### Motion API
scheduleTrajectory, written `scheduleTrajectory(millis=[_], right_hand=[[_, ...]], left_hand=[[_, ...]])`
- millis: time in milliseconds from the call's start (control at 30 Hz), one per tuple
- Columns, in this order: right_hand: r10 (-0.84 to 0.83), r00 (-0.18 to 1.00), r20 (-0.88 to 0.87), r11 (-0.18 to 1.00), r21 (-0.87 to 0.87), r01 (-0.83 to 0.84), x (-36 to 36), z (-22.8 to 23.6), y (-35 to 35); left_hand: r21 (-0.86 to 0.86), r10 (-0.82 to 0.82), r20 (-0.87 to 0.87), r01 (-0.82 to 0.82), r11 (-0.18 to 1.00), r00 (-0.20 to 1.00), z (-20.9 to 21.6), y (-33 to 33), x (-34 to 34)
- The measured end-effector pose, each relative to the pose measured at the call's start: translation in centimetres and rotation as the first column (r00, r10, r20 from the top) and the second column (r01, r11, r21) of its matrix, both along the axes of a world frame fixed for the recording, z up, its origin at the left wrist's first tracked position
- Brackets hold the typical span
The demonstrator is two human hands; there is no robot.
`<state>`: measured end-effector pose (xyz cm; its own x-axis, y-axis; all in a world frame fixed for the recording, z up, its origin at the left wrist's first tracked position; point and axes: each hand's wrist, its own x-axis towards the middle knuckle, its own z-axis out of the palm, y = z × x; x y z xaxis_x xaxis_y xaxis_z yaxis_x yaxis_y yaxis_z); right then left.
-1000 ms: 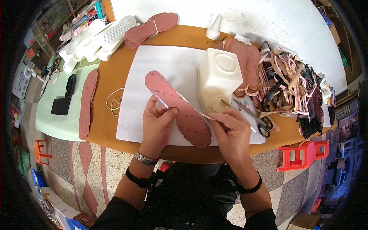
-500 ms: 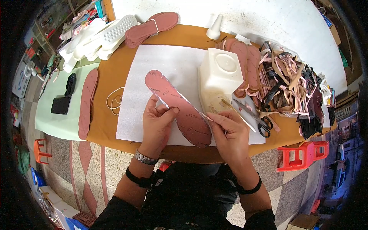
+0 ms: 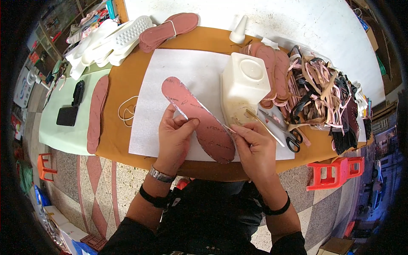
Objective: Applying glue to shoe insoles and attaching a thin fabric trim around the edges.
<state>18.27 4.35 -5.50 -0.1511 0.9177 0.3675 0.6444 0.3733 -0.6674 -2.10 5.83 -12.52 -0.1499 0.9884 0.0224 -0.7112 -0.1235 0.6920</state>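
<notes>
A pink shoe insole (image 3: 199, 121) with dark markings slants over the white sheet. My left hand (image 3: 175, 134) is closed on its left edge, thumb on top and fingers underneath. At the opposite edge, my right hand (image 3: 254, 146) pinches a thin pale strip (image 3: 230, 128) between thumb and finger; its far end is hidden. Beyond the right hand stands a cream plastic container (image 3: 244, 83), its cut opening facing me. A brush-like handle (image 3: 257, 117) leans out of it.
Black-handled scissors (image 3: 293, 140) lie right of the container, beside a heap of straps (image 3: 318, 91). More insoles (image 3: 265, 63) are stacked behind. At left are a single insole (image 3: 97, 114), a phone (image 3: 67, 116), white soles (image 3: 110, 40) and a tied insole bundle (image 3: 170, 29).
Almost nothing differs. The insole has tilted very slightly, and both hands keep their places at its edges.
</notes>
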Motion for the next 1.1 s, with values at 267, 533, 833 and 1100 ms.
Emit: scheduleTrajectory(millis=[267,533,833,1100], right_hand=[[0.019,1.0,-0.005,1.0,-0.009,-0.019,-0.04,0.22,-0.02],[0.049,0.999,-0.017,0.999,-0.015,-0.049,-0.16,0.75,-0.2],[0.063,0.993,-0.097,0.996,-0.053,-0.068,-0.21,0.77,-0.12],[0.064,0.99,-0.123,0.994,-0.084,-0.074,-0.17,0.58,-0.02]], left_hand=[[0.012,0.003,0.002,-0.003,1.0,1.0,-0.09,0.05,-0.02],[-0.019,-0.001,-0.016,0.0,1.0,1.0,0.05,0.03,-0.05],[-0.019,0.009,-0.013,-0.009,1.0,1.0,-0.06,0.12,-0.02],[-0.025,0.009,-0.01,-0.009,1.0,1.0,0.0,0.03,-0.02]])
